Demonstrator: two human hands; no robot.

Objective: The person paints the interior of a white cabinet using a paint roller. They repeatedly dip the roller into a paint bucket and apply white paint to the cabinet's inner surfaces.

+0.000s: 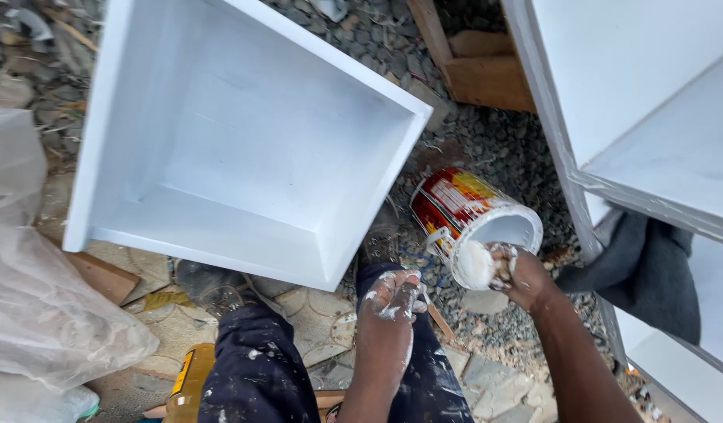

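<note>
My right hand (518, 274) is closed around a paint-soaked white wad (475, 264), held at the rim of a tilted red and yellow paint can (463, 205) with white paint inside. The can leans on the gravel. My left hand (391, 301), smeared with white paint, hangs over my dark trouser leg with its fingers loosely curled and nothing visibly in it. A white-painted open box (236, 133) stands to the left of both hands, its open side facing up towards me.
White-painted shelving (651, 125) fills the right side, with a dark grey cloth (651, 266) under it. A wooden frame (471, 66) lies behind the can. Clear plastic sheeting (32, 290) is bunched at the left, and a yellow bottle (191, 380) sits by my leg.
</note>
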